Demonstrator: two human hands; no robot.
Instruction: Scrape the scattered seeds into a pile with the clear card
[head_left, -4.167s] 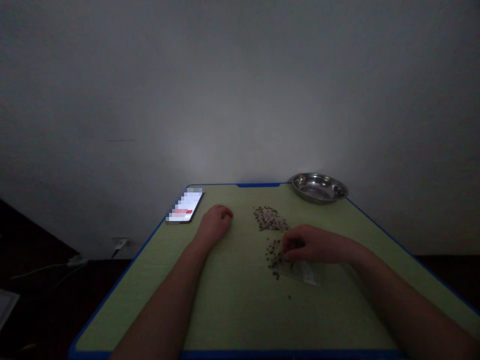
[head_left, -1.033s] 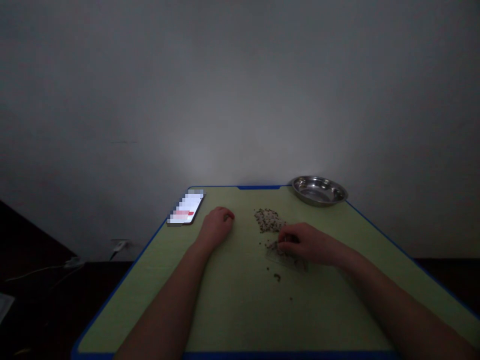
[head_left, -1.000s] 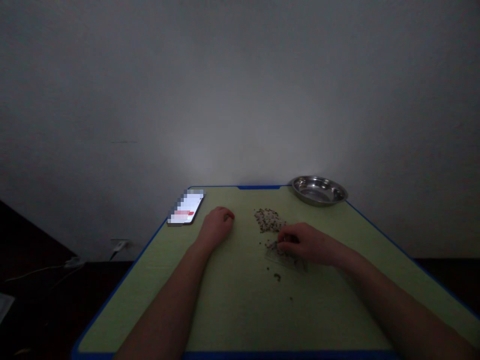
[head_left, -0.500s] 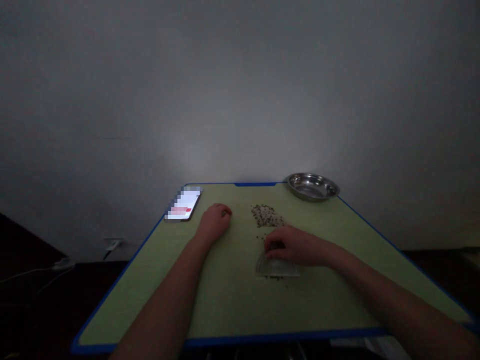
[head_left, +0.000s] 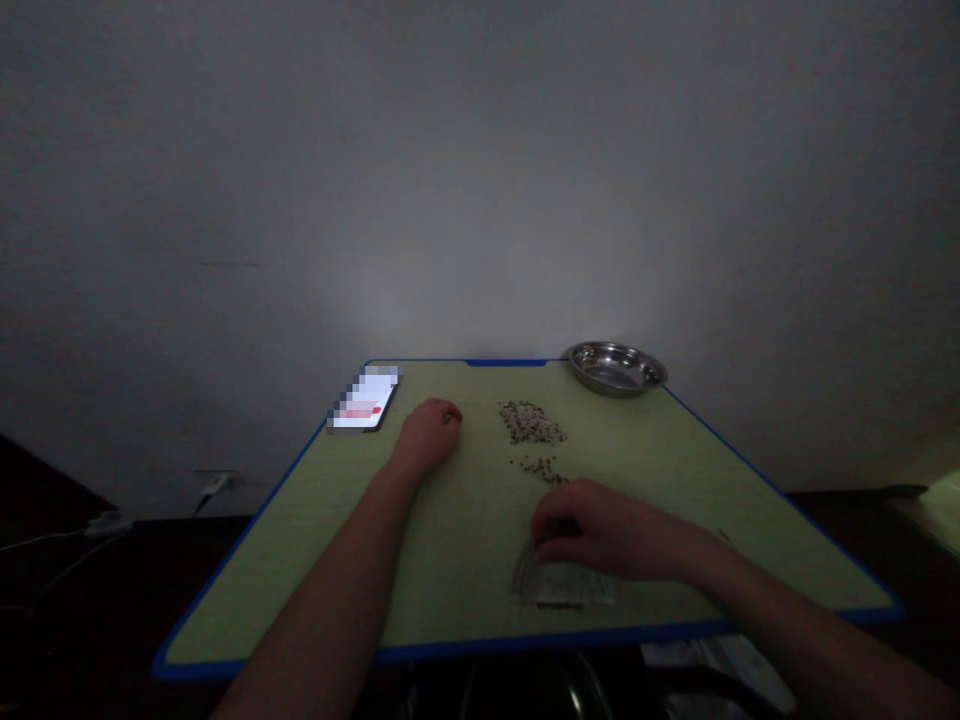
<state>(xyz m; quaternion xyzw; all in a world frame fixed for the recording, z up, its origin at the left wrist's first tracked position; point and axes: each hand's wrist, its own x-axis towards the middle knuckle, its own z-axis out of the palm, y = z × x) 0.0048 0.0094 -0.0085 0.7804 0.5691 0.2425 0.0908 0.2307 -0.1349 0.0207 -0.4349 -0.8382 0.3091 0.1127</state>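
Note:
My right hand [head_left: 600,530] pinches the curved top of a clear plastic protractor [head_left: 574,588], its straight edge facing me close to the near table edge. Some dark bits show along that edge. Just beyond the fingers lies a small scatter of dark beans or seeds [head_left: 546,468]. Farther back is a larger pile of pale grains mixed with dark ones [head_left: 529,422]. To the left of the pile, my left hand [head_left: 430,434] rests on the table with its fingers curled in; I see nothing held there.
A steel bowl [head_left: 617,370] stands at the far right corner of the green, blue-edged table [head_left: 450,600]. At the far left lies a lit phone [head_left: 366,400]. A wall rises behind the table. A cable with a plug [head_left: 215,487] is at the left.
My right hand has drawn the protractor toward me, away from the piles, and dark bits have moved along with it. My left hand stays put. The view has shifted slightly, showing the table's near edge.

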